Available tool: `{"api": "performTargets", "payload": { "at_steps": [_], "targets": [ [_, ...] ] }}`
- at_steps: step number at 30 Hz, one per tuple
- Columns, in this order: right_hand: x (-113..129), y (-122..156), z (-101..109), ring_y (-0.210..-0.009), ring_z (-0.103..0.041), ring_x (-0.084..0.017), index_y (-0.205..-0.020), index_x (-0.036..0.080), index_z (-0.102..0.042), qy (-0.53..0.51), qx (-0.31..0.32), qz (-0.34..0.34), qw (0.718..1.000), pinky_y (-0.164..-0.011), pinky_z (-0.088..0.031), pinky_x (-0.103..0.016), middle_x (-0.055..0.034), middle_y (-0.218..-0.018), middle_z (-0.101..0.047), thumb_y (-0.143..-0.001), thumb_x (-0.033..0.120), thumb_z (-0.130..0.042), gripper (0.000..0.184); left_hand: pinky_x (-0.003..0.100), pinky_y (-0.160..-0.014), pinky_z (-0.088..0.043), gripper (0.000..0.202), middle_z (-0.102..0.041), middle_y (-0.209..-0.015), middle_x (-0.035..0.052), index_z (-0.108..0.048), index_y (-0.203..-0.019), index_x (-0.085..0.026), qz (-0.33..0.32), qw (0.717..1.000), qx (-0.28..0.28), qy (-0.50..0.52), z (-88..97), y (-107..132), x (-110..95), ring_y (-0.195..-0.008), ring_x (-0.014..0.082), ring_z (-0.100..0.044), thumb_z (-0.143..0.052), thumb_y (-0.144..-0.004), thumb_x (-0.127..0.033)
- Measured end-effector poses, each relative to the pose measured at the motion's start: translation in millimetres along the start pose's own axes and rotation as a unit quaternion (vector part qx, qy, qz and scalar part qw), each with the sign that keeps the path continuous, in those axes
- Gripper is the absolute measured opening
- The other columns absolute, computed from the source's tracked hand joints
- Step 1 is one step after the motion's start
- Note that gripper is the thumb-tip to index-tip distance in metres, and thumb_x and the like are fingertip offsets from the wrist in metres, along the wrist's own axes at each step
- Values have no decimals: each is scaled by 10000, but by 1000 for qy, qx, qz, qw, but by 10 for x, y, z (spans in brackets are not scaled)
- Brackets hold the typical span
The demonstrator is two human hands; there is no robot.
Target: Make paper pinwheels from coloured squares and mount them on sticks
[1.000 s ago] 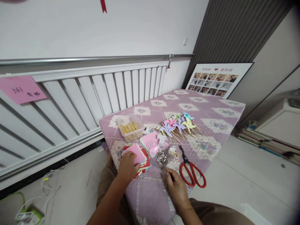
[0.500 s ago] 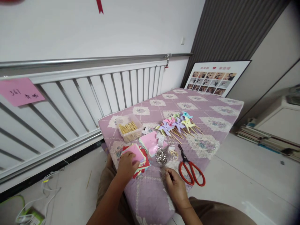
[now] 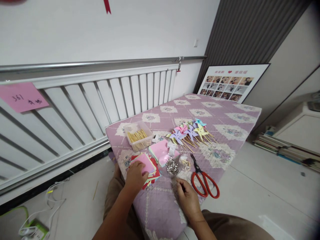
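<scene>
My left hand (image 3: 135,176) rests with its fingers spread on a stack of coloured paper squares (image 3: 148,162), pink on top, with red and pale sheets jutting out below. Close to the table's near edge, my right hand (image 3: 188,200) is curled shut, thumb against the fingers; what it holds, if anything, I cannot make out. Just beyond it lies a heap of shiny small metal pieces (image 3: 172,166). Beside that stands a small clear tub (image 3: 185,163) with pale short pieces in it. Red-handled scissors (image 3: 205,185) lie to the right of my right hand.
A clear plastic box (image 3: 139,136) holds many thin wooden sticks. More pink paper squares (image 3: 160,150) lie behind the metal pieces. Several paper pinwheels (image 3: 191,132) on sticks are bunched farther back. A white radiator (image 3: 120,96) runs along the table's left side.
The view has shifted very slightly. Both hands keep their places, the left on the paper stack and the right near the metal pieces.
</scene>
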State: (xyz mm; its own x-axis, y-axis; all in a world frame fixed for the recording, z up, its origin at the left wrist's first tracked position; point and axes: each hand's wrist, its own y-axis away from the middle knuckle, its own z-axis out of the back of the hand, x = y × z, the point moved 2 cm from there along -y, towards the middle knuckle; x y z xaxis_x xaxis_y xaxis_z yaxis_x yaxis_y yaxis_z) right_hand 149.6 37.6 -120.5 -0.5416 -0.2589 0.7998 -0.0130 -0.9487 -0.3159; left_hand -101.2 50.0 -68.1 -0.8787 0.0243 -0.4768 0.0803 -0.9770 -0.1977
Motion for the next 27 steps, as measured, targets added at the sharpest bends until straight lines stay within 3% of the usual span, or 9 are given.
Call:
{"api": "performTargets", "payload": {
  "at_steps": [10, 27],
  "targets": [
    [24, -15, 3, -836, -678, -238, -915, 164, -667, 0, -1, 1, 1000, -767, -536, -330, -96, -893, -726, -850, 349, -471, 277, 412, -969, -405, 326, -628, -1122, 122, -659, -1029, -159, 3, 1000, 15, -12, -21, -16, 31, -1076, 264, -547, -617, -715, -240],
    [13, -13, 0, -831, -677, -239, -907, 171, -665, 3, -2, 0, 1000, -768, -534, -332, -98, -888, -729, -852, 352, -461, 278, 397, -946, -424, 203, -672, -1048, 107, -685, -916, -191, -10, 1000, 23, -17, 50, -39, -3, -1028, 249, -586, -567, -762, -254]
  ]
}}
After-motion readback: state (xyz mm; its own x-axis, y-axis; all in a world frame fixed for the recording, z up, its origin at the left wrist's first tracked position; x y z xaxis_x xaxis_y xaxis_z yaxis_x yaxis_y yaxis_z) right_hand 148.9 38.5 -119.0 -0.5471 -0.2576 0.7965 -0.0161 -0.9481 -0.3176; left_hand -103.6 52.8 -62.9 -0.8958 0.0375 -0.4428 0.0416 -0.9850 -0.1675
